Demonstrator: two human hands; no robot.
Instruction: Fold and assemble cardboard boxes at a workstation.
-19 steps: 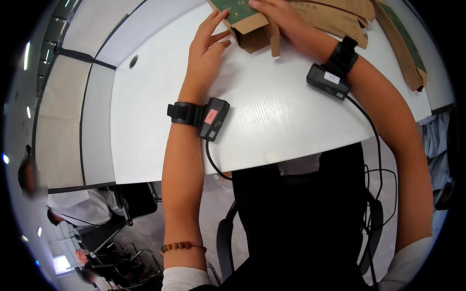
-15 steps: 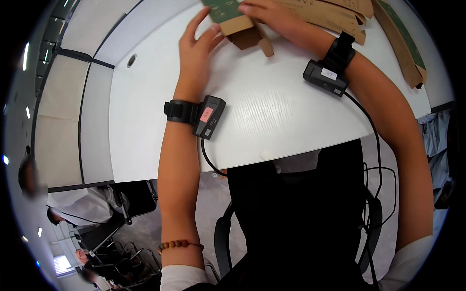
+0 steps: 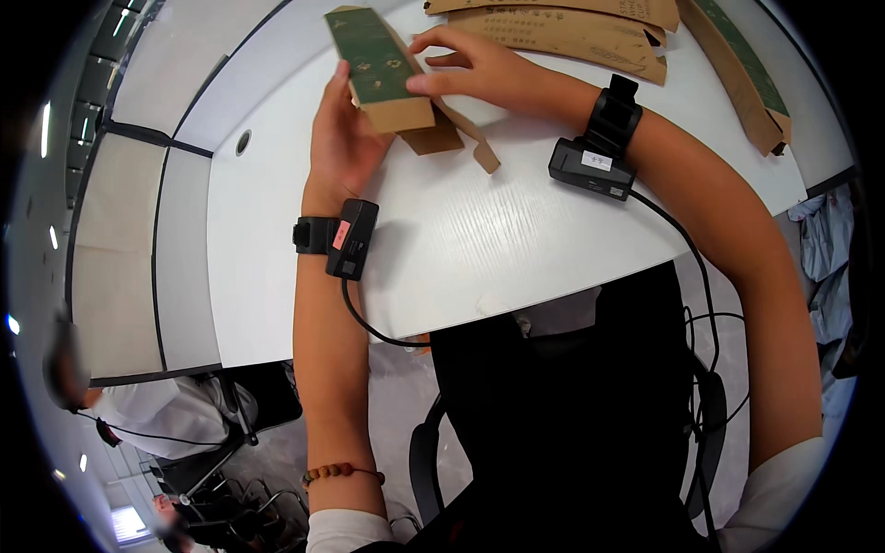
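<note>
A long cardboard box (image 3: pixel 371 60), green on top and brown inside, is tilted above the white table at the upper middle. Its near end is open, and a narrow flap (image 3: pixel 485 158) hangs out toward the right. My left hand (image 3: pixel 346 138) grips the box from its left side and below, thumb along the edge; the other fingers are mostly hidden under it. On the right edge rests the thumb of my right hand (image 3: pixel 470 69), with the index finger bent beside the far part of that side. Both wrists carry black strapped-on devices.
Flattened brown cardboard pieces (image 3: pixel 562 41) lie at the far side of the white table (image 3: pixel 516 221). A long green and brown carton (image 3: pixel 737 74) lies at the far right. Grey partitions (image 3: pixel 184 249) border the left. Another person in white (image 3: pixel 171 415) sits at lower left.
The box has come nearer and left, and tipped so more of its green face shows. My left hand has slid under its side; my right thumb now presses the right edge.
</note>
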